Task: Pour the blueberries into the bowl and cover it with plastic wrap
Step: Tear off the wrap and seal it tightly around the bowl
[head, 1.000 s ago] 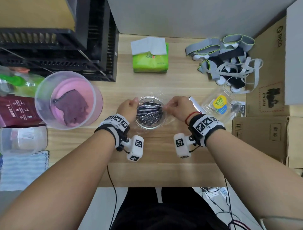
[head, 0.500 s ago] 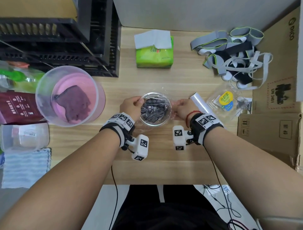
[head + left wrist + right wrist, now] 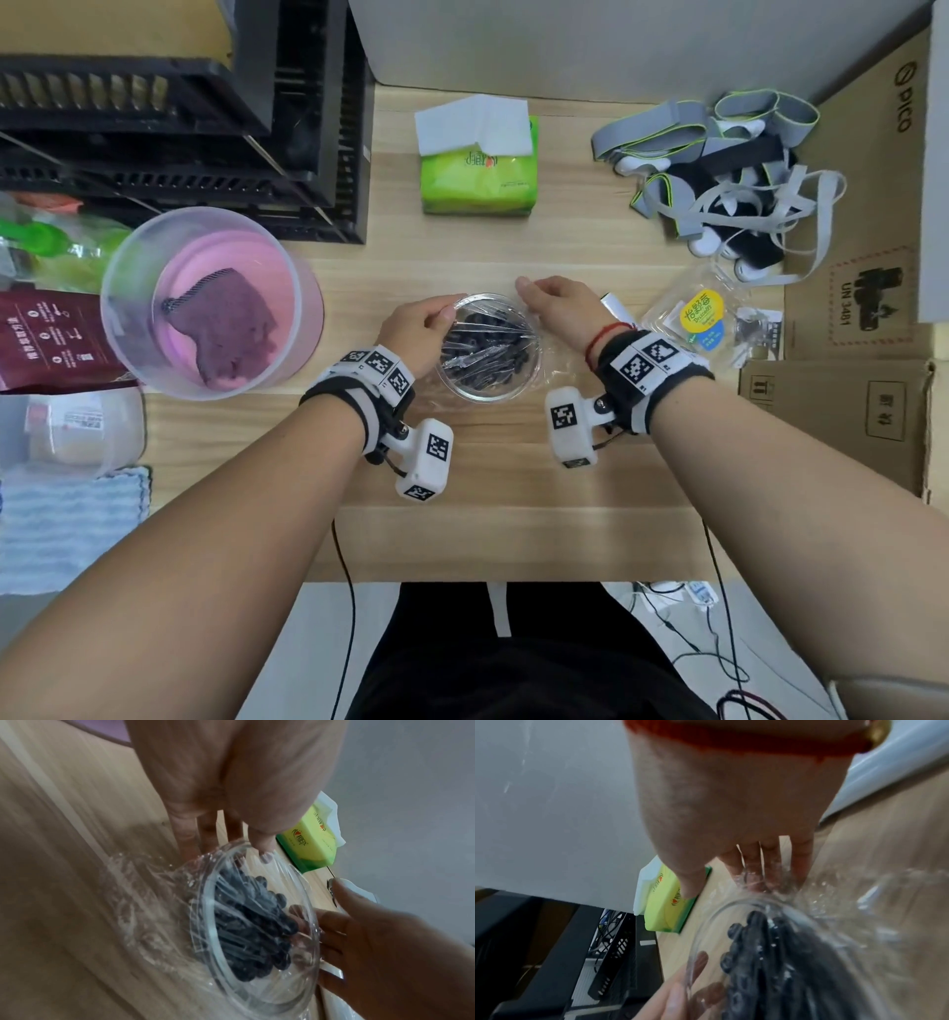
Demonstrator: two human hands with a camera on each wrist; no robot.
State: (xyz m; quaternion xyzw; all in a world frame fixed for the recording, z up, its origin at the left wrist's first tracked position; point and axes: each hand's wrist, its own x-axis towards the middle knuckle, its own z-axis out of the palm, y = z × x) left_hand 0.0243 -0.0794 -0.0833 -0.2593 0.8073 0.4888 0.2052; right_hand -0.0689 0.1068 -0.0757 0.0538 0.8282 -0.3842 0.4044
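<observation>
A clear glass bowl (image 3: 482, 398) of blueberries (image 3: 488, 349) stands mid-table, with crinkled plastic wrap (image 3: 545, 360) stretched over its top and hanging down its sides. My left hand (image 3: 441, 314) is at the bowl's left: the thumb lies on the wrapped rim and straight fingers press the wrap against the outer wall. My right hand (image 3: 529, 290) is at the far right of the rim, fingers pointing down and pressing wrap to the wall. In the left wrist view my left hand (image 3: 228, 841) touches the bowl (image 3: 196, 923) and wrap (image 3: 144, 892). In the right wrist view my right hand (image 3: 746, 878) presses the wrap (image 3: 859, 902).
An empty clear blueberry box (image 3: 703, 313) and the wrap roll (image 3: 613, 303) lie right of the bowl. A plastic tub (image 3: 123, 288) with a purple cloth stands left. A green tissue pack (image 3: 477, 174), black crates (image 3: 179, 118), grey straps (image 3: 719, 169) and cardboard boxes (image 3: 832, 411) ring the table.
My right hand let go of the wrap over the bowl's middle and moved to the rim's far right. Both hands went down to the bowl's sides and press the wrap.
</observation>
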